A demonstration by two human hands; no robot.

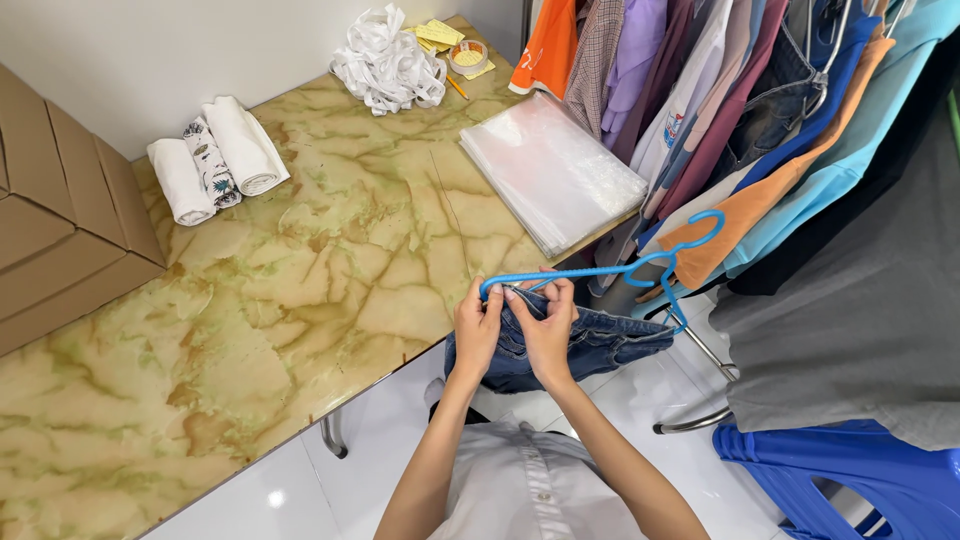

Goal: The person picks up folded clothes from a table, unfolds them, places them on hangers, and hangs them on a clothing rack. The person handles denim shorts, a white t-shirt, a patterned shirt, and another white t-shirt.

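Observation:
A blue plastic hanger [620,268] carries a dark denim garment [600,345] just off the marble-patterned table's [300,290] right edge. My left hand [478,325] pinches the denim waistband at the hanger's left end. My right hand [545,335] grips the same waistband right beside it, thumbs nearly touching. The garment hangs down below both hands. The hanger's hook points right, towards the clothes rack.
Three rolled white cloths [215,160] lie at the table's far left beside brown cardboard boxes [60,220]. A stack of clear plastic bags [550,170], a heap of white strips [388,62] and a tape roll [467,56] sit farther back. Hung clothes [740,110] fill the right; a blue stool [850,480] stands below.

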